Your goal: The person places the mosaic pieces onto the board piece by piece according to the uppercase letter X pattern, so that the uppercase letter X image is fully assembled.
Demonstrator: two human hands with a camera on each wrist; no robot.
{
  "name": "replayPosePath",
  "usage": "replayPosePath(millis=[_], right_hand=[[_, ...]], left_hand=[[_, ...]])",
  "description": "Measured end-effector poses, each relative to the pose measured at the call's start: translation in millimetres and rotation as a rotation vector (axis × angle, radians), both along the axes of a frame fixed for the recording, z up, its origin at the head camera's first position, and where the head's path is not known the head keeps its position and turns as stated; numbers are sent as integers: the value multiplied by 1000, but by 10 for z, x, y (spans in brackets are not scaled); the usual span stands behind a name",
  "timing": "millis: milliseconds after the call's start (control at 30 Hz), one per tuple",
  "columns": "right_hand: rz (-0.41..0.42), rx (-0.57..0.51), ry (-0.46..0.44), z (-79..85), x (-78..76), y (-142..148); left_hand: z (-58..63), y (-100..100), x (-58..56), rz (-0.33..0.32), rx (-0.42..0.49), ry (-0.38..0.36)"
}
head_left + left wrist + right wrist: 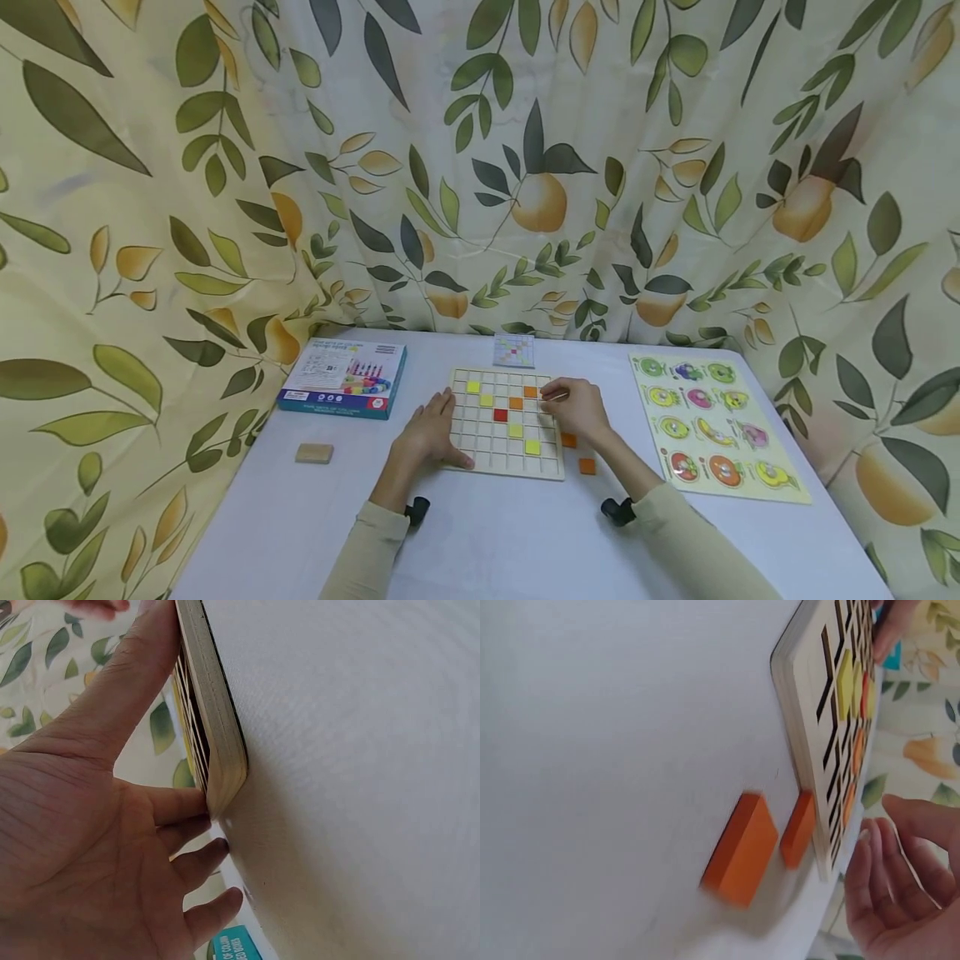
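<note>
A wooden grid board [480, 457] lies mid-table with several yellow tiles [532, 447], one red tile [500, 415] and two orange tiles [516, 403] in its cells. My left hand [427, 433] rests at the board's left side, thumb along the near edge and fingers fairly straight. Over the far right of the board is my right hand [577, 408], fingertips close to the upper orange tile [530, 392]. In the right wrist view its thumb and loosely bent fingers [900, 885] stand apart with nothing between them. Two loose orange tiles [587, 467] lie off the board's right edge.
Behind the board sits a small patterned grid card [513, 351]. A blue-edged game box [341, 379] lies at the far left, with a small wooden block [314, 453] nearer. On the right lies a fruit picture board [716, 425]. Leaf-print curtains surround the table.
</note>
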State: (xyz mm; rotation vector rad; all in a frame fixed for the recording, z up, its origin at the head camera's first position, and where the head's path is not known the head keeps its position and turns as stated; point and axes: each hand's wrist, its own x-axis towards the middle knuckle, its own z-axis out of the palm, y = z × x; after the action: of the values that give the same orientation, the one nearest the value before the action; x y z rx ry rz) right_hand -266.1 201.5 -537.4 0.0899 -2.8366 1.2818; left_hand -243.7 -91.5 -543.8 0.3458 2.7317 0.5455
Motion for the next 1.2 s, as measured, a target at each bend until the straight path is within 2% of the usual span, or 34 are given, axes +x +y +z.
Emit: replayPosePath(millis=[167, 500, 700, 1000, 1200], right_hand=[[2, 49, -17, 27, 76, 120], [35, 117, -133, -15, 233, 295], [75, 152, -120, -63, 304, 381], [76, 134, -101, -96, 366, 444], [44, 72, -104, -73, 384, 456]], left_hand=[[-6, -24, -1, 3, 1, 11], [9, -38, 9, 8, 16, 23], [5, -23, 9, -1, 10, 20], [-22, -10, -11, -2, 9, 19], [-22, -16, -8, 0, 20, 23]])
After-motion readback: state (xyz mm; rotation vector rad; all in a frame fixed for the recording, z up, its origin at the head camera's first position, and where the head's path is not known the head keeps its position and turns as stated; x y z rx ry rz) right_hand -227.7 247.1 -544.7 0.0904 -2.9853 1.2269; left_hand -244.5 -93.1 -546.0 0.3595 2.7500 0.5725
